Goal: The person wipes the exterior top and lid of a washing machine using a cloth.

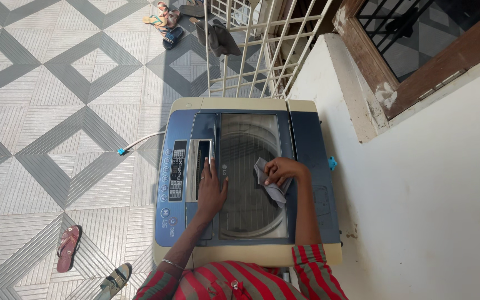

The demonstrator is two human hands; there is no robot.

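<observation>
Grey cloth (270, 180) bunched under the right hand (284, 169) on the washing machine lid (249, 183).

Soft and light, it looks easy to crumple, best gripped in a wad as the closed fingers hold it now. The left hand (211, 189) lies flat and spread beside the control panel (174, 172), holding nothing.

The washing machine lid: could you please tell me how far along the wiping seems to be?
Done: hard to judge; the glass lid shows no clear difference between wiped and unwiped parts. In hand: the right hand presses a grey cloth on the lid's right side, while the left hand lies flat at its left edge. Left, probably: the control panel and the cream rim, which the cloth is not touching.
</observation>
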